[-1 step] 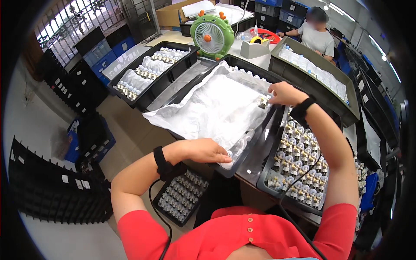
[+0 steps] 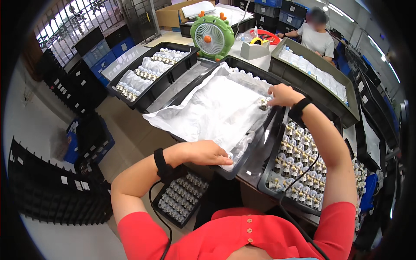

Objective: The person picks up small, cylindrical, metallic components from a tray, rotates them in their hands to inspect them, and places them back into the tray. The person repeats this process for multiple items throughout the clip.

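While our left hand lies flat, fingers together, on the white sheet over the tray, our right hand pinches a small metal part.

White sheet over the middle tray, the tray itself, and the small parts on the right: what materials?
White sheet: looks like thin foam or soft plastic wrap, matte, crinkled and slightly see-through at its edges. Tray: probably moulded black plastic, with a glossy glare on its rim. Small parts: apparently metal, pale silver-brass with a shine; too small to be sure.
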The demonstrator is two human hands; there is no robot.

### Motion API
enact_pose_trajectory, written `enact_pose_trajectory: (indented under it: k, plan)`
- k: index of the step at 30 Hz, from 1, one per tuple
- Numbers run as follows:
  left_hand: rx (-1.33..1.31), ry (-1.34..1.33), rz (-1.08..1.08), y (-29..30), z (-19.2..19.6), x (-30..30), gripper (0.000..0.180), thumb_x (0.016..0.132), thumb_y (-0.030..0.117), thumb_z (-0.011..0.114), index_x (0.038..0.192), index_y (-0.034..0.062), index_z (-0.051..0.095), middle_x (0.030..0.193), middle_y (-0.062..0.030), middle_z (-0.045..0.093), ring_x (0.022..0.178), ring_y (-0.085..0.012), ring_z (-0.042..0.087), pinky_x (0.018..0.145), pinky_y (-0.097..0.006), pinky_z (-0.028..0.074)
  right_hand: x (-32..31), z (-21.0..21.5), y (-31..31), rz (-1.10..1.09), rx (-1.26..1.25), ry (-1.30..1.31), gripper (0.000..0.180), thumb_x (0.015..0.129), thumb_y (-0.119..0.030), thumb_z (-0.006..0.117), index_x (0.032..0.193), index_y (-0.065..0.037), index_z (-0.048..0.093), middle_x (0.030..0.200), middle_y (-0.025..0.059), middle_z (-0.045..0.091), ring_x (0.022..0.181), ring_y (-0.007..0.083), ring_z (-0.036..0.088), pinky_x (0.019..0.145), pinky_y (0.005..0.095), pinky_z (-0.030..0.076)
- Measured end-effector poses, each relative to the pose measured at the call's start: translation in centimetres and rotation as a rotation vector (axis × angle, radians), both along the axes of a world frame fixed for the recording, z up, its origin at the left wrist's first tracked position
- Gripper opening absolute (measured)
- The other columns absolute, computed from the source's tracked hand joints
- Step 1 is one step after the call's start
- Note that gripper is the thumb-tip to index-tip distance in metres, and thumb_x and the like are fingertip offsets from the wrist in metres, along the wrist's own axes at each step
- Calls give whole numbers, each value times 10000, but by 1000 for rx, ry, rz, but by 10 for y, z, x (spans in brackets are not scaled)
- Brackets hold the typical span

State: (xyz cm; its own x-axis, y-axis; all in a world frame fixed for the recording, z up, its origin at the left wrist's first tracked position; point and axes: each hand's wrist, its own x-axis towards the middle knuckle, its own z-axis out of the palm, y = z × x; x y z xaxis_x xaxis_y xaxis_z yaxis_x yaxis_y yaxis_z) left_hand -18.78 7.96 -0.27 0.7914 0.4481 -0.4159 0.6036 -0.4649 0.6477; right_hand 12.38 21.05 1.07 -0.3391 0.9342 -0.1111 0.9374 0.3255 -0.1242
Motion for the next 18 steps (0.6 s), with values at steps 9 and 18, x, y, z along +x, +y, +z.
enact_pose_trajectory:
  k: [9,18]
  plan:
    - [66,-73,-56,4,-3,-12,661,882,560,446,1129,-41,574,1014,-255,614,979,-387,580,845,-394,450,-32,-24,32,-119,-154,-276,620,533,-446,761,950,1,663,1012,160,646,969,310,611,814,498,397]
    - [74,-50,-95,4,6,-14,654,889,525,468,1166,-63,537,1029,-266,605,981,-398,573,841,-397,449,-30,-17,35,-138,-125,-338,684,526,-402,749,1060,-6,587,984,147,644,979,309,599,855,511,356]
